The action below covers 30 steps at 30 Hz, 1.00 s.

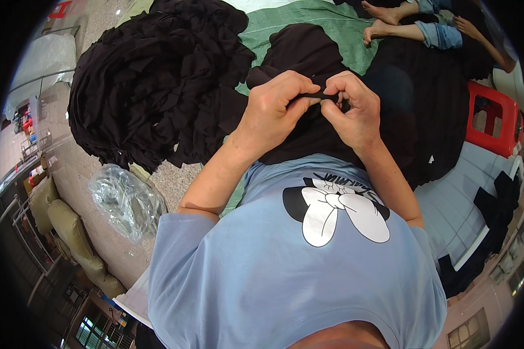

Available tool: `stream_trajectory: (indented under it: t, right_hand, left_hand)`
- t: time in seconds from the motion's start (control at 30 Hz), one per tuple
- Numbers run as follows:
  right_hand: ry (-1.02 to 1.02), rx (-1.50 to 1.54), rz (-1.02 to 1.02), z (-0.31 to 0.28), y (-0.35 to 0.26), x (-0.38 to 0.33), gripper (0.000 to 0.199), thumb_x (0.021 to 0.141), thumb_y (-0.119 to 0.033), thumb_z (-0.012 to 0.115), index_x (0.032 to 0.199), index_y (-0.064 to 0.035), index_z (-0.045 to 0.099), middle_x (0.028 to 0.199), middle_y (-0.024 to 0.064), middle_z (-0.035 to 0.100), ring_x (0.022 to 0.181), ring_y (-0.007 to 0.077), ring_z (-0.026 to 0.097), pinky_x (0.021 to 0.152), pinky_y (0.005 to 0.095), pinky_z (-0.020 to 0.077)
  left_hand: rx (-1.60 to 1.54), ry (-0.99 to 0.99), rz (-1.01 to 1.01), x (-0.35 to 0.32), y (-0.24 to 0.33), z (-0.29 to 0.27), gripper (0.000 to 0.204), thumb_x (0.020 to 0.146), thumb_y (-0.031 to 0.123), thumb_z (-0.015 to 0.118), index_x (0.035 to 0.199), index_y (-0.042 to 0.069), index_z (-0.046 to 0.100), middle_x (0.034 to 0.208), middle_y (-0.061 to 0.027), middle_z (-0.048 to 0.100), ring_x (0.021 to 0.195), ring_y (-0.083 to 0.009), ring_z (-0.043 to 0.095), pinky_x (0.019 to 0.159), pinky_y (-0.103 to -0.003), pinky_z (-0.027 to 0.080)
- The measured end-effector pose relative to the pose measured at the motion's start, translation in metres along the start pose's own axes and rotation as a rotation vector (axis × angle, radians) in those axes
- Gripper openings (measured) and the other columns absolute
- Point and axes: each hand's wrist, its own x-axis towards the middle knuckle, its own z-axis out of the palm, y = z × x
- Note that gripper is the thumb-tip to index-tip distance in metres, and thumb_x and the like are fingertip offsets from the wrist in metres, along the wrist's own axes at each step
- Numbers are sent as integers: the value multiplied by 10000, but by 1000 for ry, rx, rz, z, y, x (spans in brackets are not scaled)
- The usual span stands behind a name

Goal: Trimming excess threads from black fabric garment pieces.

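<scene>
Both my hands meet in front of my chest, pinching a strip of black cloth (322, 95) between thumbs and forefingers. My left hand (276, 107) is closed on its left part. Close beside it, my right hand (355, 110) grips the right part, other fingers curled in. More of the black cloth (300, 49) lies over my lap and rises in a rounded hump beyond my hands. What part of the cloth is pinched is too small to make out.
A big heap of black cloth (151, 81) lies at left, more black cloth (425, 110) at right. Green sheeting (285, 20) is underneath. A red plastic stool (495, 119) stands at right, a clear plastic bag (127, 200) at left. Another person's bare feet (381, 29) are at far right.
</scene>
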Motion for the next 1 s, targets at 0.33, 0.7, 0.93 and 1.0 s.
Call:
stream_trajectory:
  t: [0.33, 0.7, 0.93, 1.0]
  right_hand:
    - [34, 32, 25, 5, 4, -5, 227, 685, 88, 678, 819, -41, 548, 743, 25, 566, 539, 92, 489, 499, 233, 400]
    - [-117, -287, 148, -25, 16, 11, 184, 730, 15, 619, 882, -70, 675, 812, 50, 613, 642, 207, 581, 575, 305, 450]
    - [-117, -488, -467, -8, 24, 18, 252, 717, -17, 652, 957, -93, 644, 981, 22, 617, 996, 220, 578, 878, 379, 422]
    - [-209, -412, -514, -4, 28, 15, 230, 741, -12, 646, 958, -87, 636, 1003, 15, 613, 1032, 205, 577, 929, 384, 393]
  left_hand:
    - [220, 62, 225, 1, -10, 9, 191, 735, -74, 716, 892, 0, 637, 829, -114, 639, 704, -272, 643, 604, -311, 512]
    - [198, -136, -264, 14, -27, -19, 161, 844, 99, 729, 942, -11, 664, 819, -95, 674, 757, -144, 640, 697, -277, 494]
    - [-335, -76, -512, 15, -62, -22, 142, 870, 100, 723, 966, -2, 702, 820, 30, 650, 781, -43, 560, 724, -209, 447]
    - [-469, -65, -553, 17, -65, -20, 148, 873, 70, 721, 1000, -2, 700, 893, 27, 667, 815, -43, 583, 753, -190, 446]
